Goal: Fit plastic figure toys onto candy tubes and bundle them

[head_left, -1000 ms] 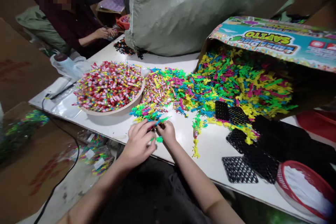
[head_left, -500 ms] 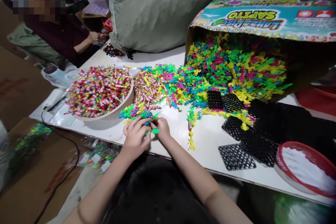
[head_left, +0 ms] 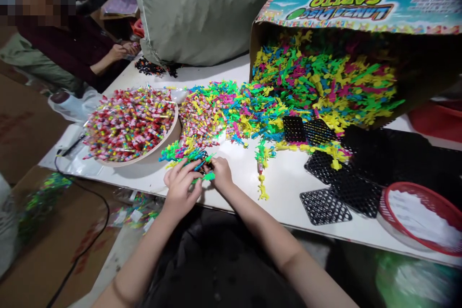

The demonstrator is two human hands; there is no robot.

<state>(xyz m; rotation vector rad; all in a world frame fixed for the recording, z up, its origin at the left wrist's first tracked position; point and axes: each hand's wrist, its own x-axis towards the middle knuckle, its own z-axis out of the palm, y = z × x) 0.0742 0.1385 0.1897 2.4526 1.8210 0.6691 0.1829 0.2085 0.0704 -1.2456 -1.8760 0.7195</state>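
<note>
My left hand (head_left: 182, 185) is at the table's front edge, its fingers curled over a small bunch of bright plastic toy figures. A green toy figure (head_left: 208, 176) sticks out beside its thumb. My right hand (head_left: 221, 173) meets it from the right, fingers pinched at the same bunch; what exactly they grip is hidden. Between the fingertips shows part of a black mesh piece (head_left: 205, 156), with blue and green bits against it. Just beyond my left hand lies a cluster of green, blue and yellow figures (head_left: 171, 150).
A round tub (head_left: 169, 144) heaped with wrapped candy-like pieces stands left. Loose figures (head_left: 234, 106) spill from a printed carton (head_left: 325, 5). Black mesh squares (head_left: 325, 206) and a red basket (head_left: 391, 231) lie right. A big grey sack (head_left: 195, 14) and a co-worker's hands (head_left: 124, 50) are behind.
The view has shifted, so most things sit slightly higher and further left. My hands stay together; more of the black mesh and the green figure shows between them. The co-worker's hands have shifted slightly.
</note>
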